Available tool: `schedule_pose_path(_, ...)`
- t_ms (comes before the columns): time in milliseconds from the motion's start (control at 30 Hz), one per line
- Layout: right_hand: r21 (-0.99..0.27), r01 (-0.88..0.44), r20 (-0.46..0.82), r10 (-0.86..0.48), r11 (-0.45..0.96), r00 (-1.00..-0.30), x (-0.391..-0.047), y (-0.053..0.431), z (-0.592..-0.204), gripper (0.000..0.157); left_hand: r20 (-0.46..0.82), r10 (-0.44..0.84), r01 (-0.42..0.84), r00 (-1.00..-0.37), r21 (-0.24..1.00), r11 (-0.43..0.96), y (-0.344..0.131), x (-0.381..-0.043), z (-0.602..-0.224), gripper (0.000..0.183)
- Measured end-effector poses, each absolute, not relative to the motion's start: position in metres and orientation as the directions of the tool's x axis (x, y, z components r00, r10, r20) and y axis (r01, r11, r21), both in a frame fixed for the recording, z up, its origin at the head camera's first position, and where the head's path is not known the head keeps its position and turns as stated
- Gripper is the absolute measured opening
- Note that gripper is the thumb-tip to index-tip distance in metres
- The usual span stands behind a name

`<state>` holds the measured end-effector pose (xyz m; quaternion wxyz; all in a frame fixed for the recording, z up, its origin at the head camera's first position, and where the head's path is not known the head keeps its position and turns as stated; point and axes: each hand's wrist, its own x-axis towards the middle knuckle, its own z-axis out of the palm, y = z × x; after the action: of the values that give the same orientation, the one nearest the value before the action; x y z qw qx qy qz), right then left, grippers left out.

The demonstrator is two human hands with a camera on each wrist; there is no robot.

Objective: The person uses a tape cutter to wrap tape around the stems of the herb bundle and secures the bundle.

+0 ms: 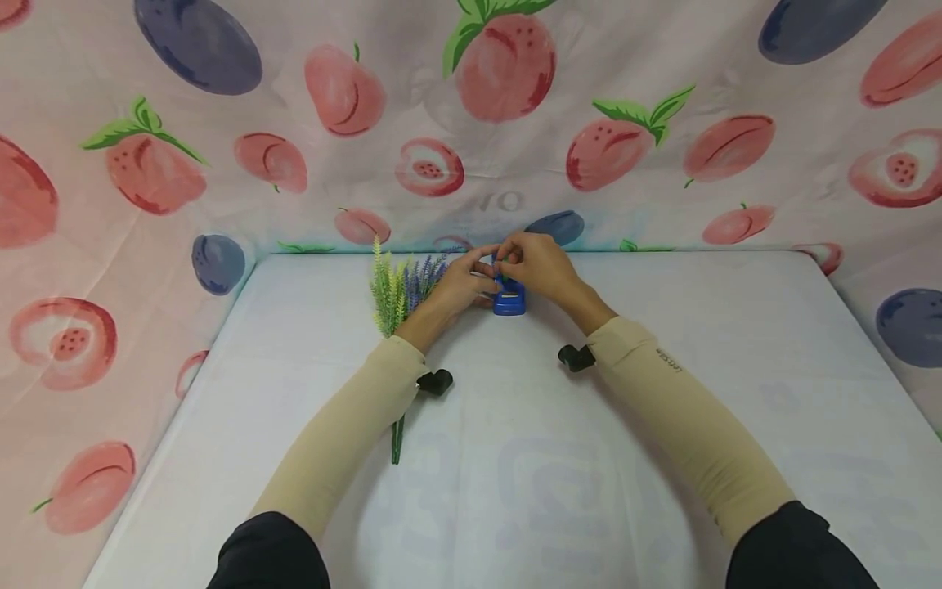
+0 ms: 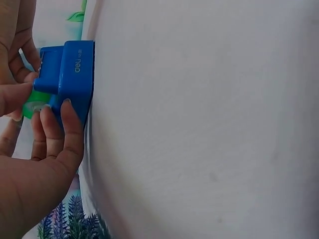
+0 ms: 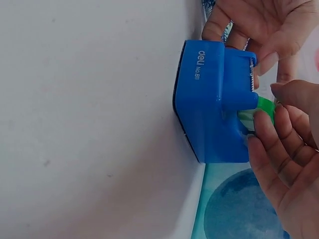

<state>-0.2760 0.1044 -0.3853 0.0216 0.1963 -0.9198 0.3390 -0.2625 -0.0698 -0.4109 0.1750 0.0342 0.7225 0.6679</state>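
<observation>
A blue tape dispenser (image 1: 509, 298) with a serrated cutter stands near the table's far edge. Its roll of tape (image 3: 266, 108) has a green core and shows between the fingers. My left hand (image 1: 459, 282) holds the dispenser from the left, fingertips bent against its side in the left wrist view. From the right, my right hand (image 1: 540, 266) has thumb and fingers pinched at the roll of tape, close to the cutter. Both hands overlap much of the roll in the head view. Beside the left hand lie yellow and purple artificial flowers (image 1: 390, 286), partly behind the left forearm.
The white-covered table (image 1: 515, 450) ends just beyond the dispenser, against a fruit-print cloth (image 1: 331, 164) that hangs behind and at the sides. Black wrist cameras stick out from both sleeves, low over the table. The flowers' green stems (image 1: 397, 442) point toward the near side.
</observation>
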Motion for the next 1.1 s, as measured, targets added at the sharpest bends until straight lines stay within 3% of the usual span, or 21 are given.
schedule_pose_path(233, -0.629, -0.374, 0.176, -0.343, 0.682, -0.923, -0.275, 0.107, -0.388, 0.014, -0.218, 0.266, -0.194, -0.939, 0.975, 0.112, -0.068, -0.260, -0.409, 0.040)
schedule_pose_path(633, -0.642, -0.364, 0.173, -0.335, 0.675, -0.926, -0.275, 0.110, -0.388, 0.014, -0.276, 0.245, -0.247, -0.929, 0.958, 0.144, -0.068, -0.259, -0.408, 0.032)
schedule_pose_path(1100, -0.707, -0.349, 0.113, -0.389, 0.615, -0.914, -0.278, 0.117, -0.384, 0.030, -0.125, 0.227, -0.101, -0.966, 0.988, 0.113, -0.066, -0.257, -0.407, 0.031)
